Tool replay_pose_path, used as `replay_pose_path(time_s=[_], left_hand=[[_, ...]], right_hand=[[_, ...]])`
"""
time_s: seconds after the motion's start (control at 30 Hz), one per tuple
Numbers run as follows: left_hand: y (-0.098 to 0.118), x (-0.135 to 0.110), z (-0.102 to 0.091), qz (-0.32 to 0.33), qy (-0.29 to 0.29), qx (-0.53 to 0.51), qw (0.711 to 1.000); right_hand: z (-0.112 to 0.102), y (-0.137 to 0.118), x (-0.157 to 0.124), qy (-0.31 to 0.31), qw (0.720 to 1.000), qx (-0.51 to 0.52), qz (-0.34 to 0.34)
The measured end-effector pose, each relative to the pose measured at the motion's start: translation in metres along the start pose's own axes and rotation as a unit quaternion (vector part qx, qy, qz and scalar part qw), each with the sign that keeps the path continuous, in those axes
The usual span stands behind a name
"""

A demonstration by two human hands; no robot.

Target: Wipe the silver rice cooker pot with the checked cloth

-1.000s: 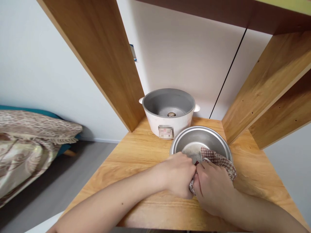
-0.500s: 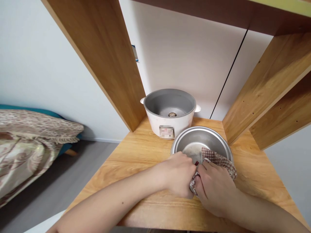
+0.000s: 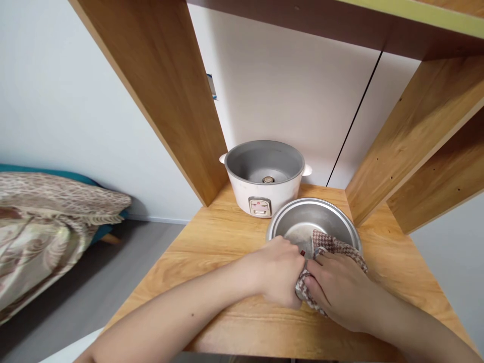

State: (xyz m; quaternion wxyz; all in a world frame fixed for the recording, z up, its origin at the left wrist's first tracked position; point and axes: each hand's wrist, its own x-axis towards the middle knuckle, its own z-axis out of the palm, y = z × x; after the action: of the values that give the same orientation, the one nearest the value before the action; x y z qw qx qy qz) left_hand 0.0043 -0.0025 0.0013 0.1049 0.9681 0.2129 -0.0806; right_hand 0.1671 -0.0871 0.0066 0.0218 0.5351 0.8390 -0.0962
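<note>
A round silver inner pot (image 3: 315,214) with a wide rim rests on the wooden surface. My left hand (image 3: 282,272) is closed at its near left edge, apparently around the rim; the fingertips are out of sight. My right hand (image 3: 338,290) grips a brown-and-white houndstooth cloth (image 3: 333,244), bunched over the near rim. Part of the cloth hangs into the pot and part drapes over the right edge. Behind the pot stands a white rice cooker body (image 3: 242,189), lidless, its grey inside showing a round centre piece.
Wooden uprights flank the shelf board (image 3: 215,237), one at left (image 3: 162,101) and one at right (image 3: 408,136). A dark-undersided upper shelf (image 3: 302,22) crosses above. At far left a patterned blanket (image 3: 49,222) covers a low teal piece of furniture.
My right hand has shifted slightly with the cloth along the near rim, its thumb lying a little differently. My left hand stays in place, and the camera has tilted a little.
</note>
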Motion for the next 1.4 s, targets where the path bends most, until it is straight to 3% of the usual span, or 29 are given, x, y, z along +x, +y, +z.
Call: replay_pose_path(time_s=[0.37, 0.6, 0.93, 1.23, 1.4], left_hand=[[0.002, 0.0, -0.003, -0.005, -0.004, 0.009, 1.0], [-0.002, -0.001, -0.004, 0.007, -0.012, 0.006, 1.0], [-0.002, -0.002, -0.006, 0.004, -0.027, 0.017, 0.999], [0.0, -0.001, -0.004, 0.005, -0.018, 0.001, 1.0], [0.0, -0.001, 0.001, 0.005, 0.016, 0.003, 1.0]], right_hand=[[0.023, -0.018, 0.006, 0.069, 0.995, -0.018, 0.076], [0.02, -0.011, 0.006, 0.072, 0.997, -0.032, 0.025], [0.008, 0.0, 0.002, 0.027, 0.999, -0.018, -0.013], [0.015, -0.012, 0.003, 0.053, 0.997, -0.011, 0.052], [0.026, -0.019, 0.005, 0.073, 0.994, -0.012, 0.086]])
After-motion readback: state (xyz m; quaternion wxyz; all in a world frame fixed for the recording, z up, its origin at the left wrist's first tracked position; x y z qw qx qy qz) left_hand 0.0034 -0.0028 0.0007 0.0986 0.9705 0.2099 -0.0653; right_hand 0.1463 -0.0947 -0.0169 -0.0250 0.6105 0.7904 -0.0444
